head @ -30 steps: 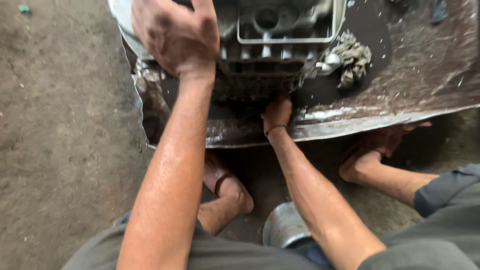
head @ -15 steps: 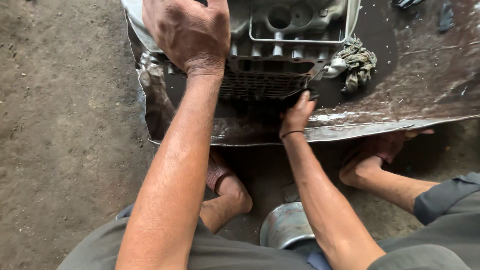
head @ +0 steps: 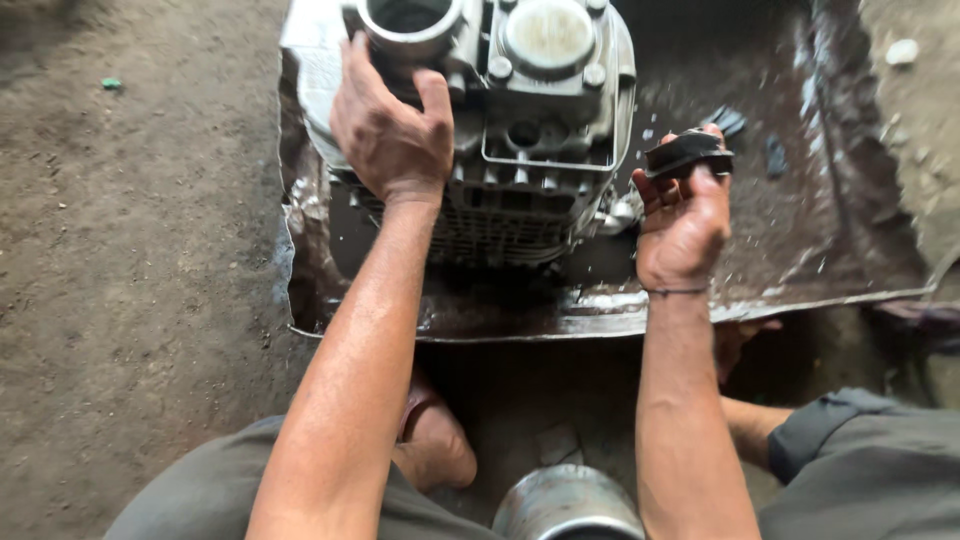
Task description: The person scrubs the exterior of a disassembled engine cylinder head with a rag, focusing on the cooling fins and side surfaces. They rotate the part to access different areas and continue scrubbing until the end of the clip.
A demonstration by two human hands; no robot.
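A grey finned metal engine block [head: 520, 130] stands in a shallow, oily metal tray [head: 800, 290] on the ground. My left hand [head: 390, 130] rests on the engine's left side, fingers wrapped by a round open port [head: 405, 25]. To the right of the engine my right hand [head: 685, 215] is raised, holding a small dark rubber-like part [head: 690, 152] between thumb and fingers. A thin band circles my right wrist.
Dirt floor [head: 130, 300] spreads to the left. A round metal can [head: 565, 505] stands between my knees near the bottom edge. My bare feet [head: 435, 445] sit just under the tray's front rim. Small dark scraps [head: 730, 120] lie in the tray.
My right hand left the tray's front edge, rose to the engine's right side and now holds a dark part. The view shifted, showing more of the engine's top. The rag is out of sight.
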